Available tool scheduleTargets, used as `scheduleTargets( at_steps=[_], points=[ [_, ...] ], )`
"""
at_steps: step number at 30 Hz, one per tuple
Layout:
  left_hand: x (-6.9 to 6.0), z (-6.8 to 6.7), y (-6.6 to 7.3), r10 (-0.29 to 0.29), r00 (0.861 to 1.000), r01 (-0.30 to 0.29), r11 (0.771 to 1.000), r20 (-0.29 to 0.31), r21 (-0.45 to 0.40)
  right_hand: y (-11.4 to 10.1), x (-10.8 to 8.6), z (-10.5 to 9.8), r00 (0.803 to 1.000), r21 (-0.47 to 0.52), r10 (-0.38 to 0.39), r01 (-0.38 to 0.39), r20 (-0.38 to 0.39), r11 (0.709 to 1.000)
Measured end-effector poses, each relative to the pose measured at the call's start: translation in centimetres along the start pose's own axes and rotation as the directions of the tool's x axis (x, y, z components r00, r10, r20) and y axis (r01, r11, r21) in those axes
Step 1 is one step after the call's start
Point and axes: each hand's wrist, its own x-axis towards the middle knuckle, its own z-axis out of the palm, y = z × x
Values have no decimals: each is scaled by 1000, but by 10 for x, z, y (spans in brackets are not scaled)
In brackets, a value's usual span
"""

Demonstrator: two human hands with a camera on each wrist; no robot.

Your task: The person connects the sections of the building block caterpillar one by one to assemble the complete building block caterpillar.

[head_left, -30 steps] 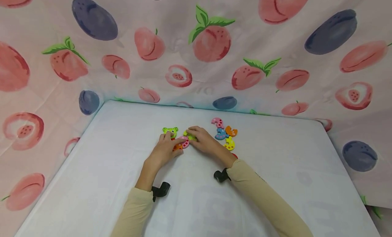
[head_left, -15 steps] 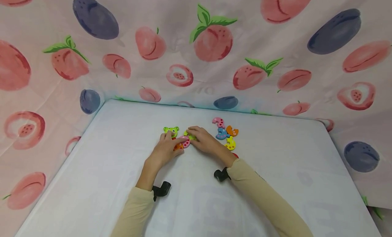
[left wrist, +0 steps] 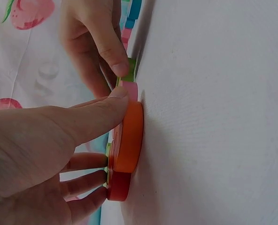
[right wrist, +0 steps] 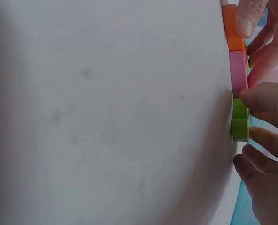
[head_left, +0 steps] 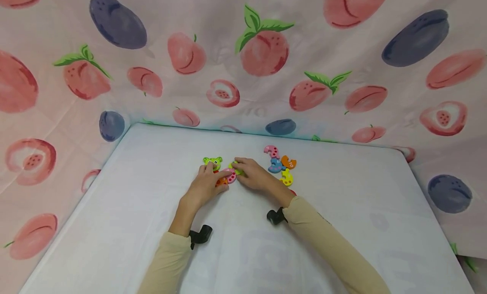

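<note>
Flat wooden puzzle pieces lie joined in a curved row on the table: a green animal head [head_left: 217, 161], a red piece [left wrist: 119, 186], an orange piece [left wrist: 133, 136], a spotted pink piece [head_left: 231, 176] and a green piece [right wrist: 241, 126]. My left hand [head_left: 201, 186] rests over the row's left part. Its thumb presses the orange piece and its other fingers touch the pieces near the head. The right hand [head_left: 255, 175] pinches the green piece at the right end, against the pink one. Fingers partly hide both the green piece and the red one.
Right of the hands lie loose pieces: pink [head_left: 272, 151], blue [head_left: 275, 165], orange [head_left: 288, 162] and yellow [head_left: 286, 178]. A red piece [head_left: 293, 192] is partly hidden by the right forearm. A fruit-print curtain [head_left: 243, 95] borders the white table [head_left: 243, 251] behind and at the left.
The fingers of my right hand have shifted slightly on the green piece. The left hand and the loose pieces stay where they were.
</note>
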Motion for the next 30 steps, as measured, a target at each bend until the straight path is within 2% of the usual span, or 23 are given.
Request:
scheduleTargets(
  at_steps=[5, 12, 23, 30],
  points=[
    [0, 1, 0, -11, 1000, 11, 1000, -1, 1, 4, -9, -6, 998, 6, 50, -50, -33, 999],
    [0, 3, 0, -30, 1000, 30, 999, 1, -10, 18, -28, -24, 987, 56, 115, -110, -109, 992],
    [-1, 2, -1, -26, 1000, 26, 999, 12, -23, 45, -54, -48, 974, 103, 101, -81, -201, 991],
    [0, 2, -2, -19, 1000, 19, 1000, 4, -11, 56, -68, -54, 963, 144, 171, -143, -208, 979]
  ],
)
